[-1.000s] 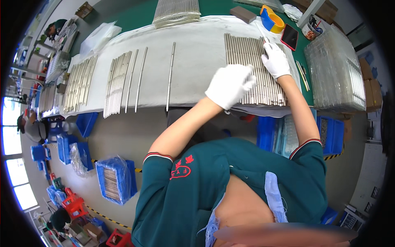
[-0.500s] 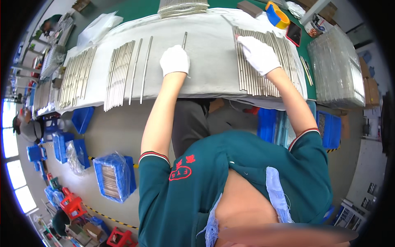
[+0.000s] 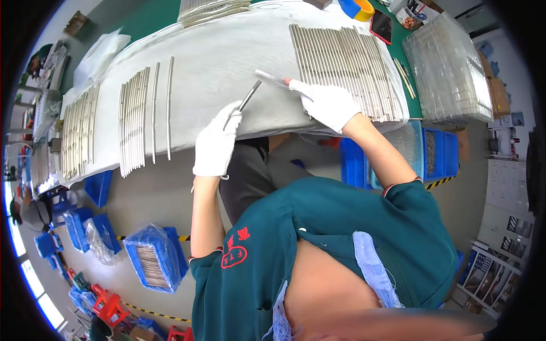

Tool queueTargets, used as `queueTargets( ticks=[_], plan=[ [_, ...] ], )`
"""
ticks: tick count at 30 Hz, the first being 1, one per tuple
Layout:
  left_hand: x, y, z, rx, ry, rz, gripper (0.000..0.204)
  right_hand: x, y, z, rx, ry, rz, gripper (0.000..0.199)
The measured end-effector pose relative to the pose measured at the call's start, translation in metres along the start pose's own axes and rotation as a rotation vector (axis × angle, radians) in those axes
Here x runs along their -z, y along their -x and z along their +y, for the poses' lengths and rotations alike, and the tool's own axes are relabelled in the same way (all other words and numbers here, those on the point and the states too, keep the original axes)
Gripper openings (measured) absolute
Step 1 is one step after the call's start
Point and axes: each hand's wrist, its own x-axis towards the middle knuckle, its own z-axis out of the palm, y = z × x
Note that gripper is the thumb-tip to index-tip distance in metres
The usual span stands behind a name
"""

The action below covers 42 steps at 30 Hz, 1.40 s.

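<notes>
My left hand point(image 3: 216, 142), in a white glove, is closed around a thin metal rod point(image 3: 250, 95). The rod tilts up and to the right, and its lower part is hidden by the glove. My right hand point(image 3: 331, 107), also gloved but with a bare fingertip, pinches a thin, pale flat strip point(image 3: 269, 77) whose exact kind I cannot make out. The strip's free end points left, just above the tip of the rod. Behind my right hand lies a broad row of metal rods point(image 3: 341, 62). Two single rods and a narrower row of rods point(image 3: 134, 119) lie at left.
A white cloth point(image 3: 227, 51) covers the table. Another rod group point(image 3: 81, 131) lies far left. Along the back and right are a clear plastic bag point(image 3: 99, 57), yellow-blue tape point(image 3: 357, 8), a phone point(image 3: 381, 26) and stacked clear trays point(image 3: 446, 68). Blue bins point(image 3: 355, 159) stand below the table.
My left hand has lifted the rod off the cloth and drawn it closer. My right hand has come left from over the right row, bringing the strip near the rod's tip. The view has shifted.
</notes>
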Motion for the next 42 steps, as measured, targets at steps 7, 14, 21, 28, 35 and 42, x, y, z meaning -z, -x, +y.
queueTargets(
  ticks=[7, 14, 21, 28, 35, 42],
  plan=[
    [-0.003, 0.018, -0.011, 0.237, 0.243, -0.025, 0.026, 0.0, 0.001, -0.015, -0.046, 0.116, -0.172, 0.039],
    [-0.005, 0.032, -0.012, 0.165, -0.1, -0.011, 0.022, 0.008, 0.02, -0.033, 0.058, 0.11, -0.003, 0.043],
    [-0.011, 0.035, -0.018, 0.189, -0.213, -0.047, 0.022, -0.029, 0.048, -0.044, 0.13, 0.181, -0.113, 0.054],
    [-0.022, 0.044, -0.033, -0.136, -0.537, 0.161, 0.021, -0.033, 0.052, -0.048, -0.006, 0.059, -0.209, 0.052],
    [-0.02, 0.042, -0.031, -0.055, -0.429, 0.104, 0.019, -0.038, 0.051, -0.047, 0.08, 0.132, -0.184, 0.047],
    [-0.019, 0.039, -0.034, -0.09, -0.399, 0.053, 0.018, -0.029, 0.05, -0.045, 0.197, 0.173, -0.069, 0.047]
  ],
)
